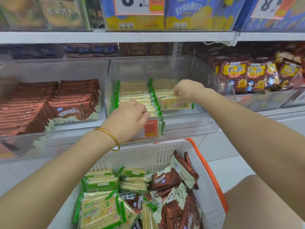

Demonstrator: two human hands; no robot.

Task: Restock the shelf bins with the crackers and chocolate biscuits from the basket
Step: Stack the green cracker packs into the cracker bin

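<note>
Crackers in clear wrappers with green sealed ends stand on edge in two rows inside the clear hard-plastic bin at the centre of your view, and both your hands are in it. Your right hand, at 2 o'clock from the bin's middle, pinches the top edge of one flat, square cracker pack at the front of the right row. That pack is upright with its printed face toward you. Your left hand, at 7 o'clock, has its fingers curled down over the front of the left row; whether they grip a pack cannot be told. A thin gold bangle circles that wrist.

At 9 o'clock a neighbouring clear bin holds glossy brown-and-cream chocolate biscuit packs, overlapped like tiles in two rows. At 2 o'clock crinkly brown snack bags with yellow lettering are heaped in another bin. At 12 o'clock, above the white shelf edge, blue-and-yellow bags stand behind a white price card.

At 6 o'clock, beneath your forearms, sits the white perforated plastic basket with an orange rim. Loose cracker packs are piled at its left, and loose chocolate biscuit packs are tumbled at its right. The bin's clear front wall stands between the basket and the rows, and your hands reach over it. Your bare knee is at 4 o'clock, just beside the orange rim.
</note>
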